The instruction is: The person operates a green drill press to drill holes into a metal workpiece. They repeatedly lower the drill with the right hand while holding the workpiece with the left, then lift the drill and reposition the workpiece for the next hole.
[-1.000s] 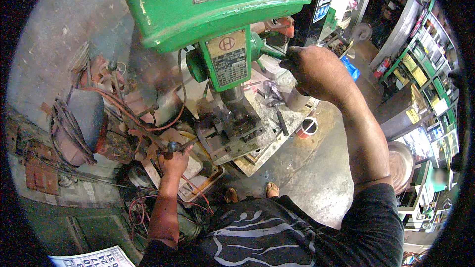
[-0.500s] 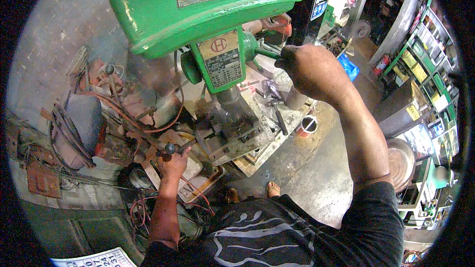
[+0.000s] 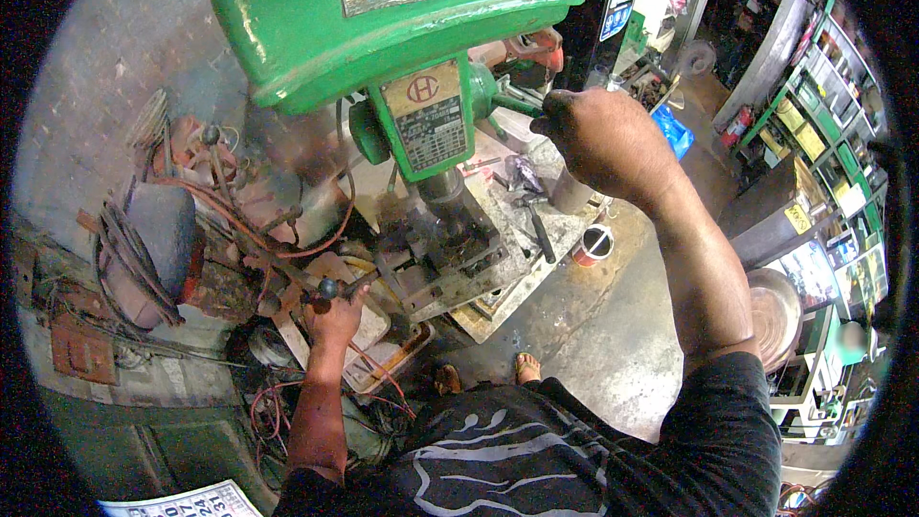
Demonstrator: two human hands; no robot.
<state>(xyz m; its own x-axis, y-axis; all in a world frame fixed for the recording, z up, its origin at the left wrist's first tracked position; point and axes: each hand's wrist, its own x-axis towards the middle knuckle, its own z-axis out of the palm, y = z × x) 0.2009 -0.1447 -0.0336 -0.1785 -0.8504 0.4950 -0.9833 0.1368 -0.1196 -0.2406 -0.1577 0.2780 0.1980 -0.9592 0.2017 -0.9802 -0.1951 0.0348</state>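
Observation:
A green drill press [image 3: 421, 38] stands in front of me, its lower spindle end above a dark metal machine vise [image 3: 445, 249]. My right hand [image 3: 608, 139] is closed round the outer end of the feed lever [image 3: 515, 103], on the right of the drill head. Down on the left, my left hand [image 3: 335, 319] is wrapped round the vise handle [image 3: 360, 282], a dark bar reaching to the vise. A dark round knob [image 3: 328, 287] shows just beyond the fingers. The drill tip and workpiece are too dark and blurred to make out.
A hammer [image 3: 541, 230] lies on the press's dirty base [image 3: 517, 289]. Beside it on the floor stands a can of dark liquid [image 3: 595, 244]. Shallow trays [image 3: 412, 354] and red cables [image 3: 273, 412] lie near my left arm. Green shelving [image 3: 833, 153] stands far right.

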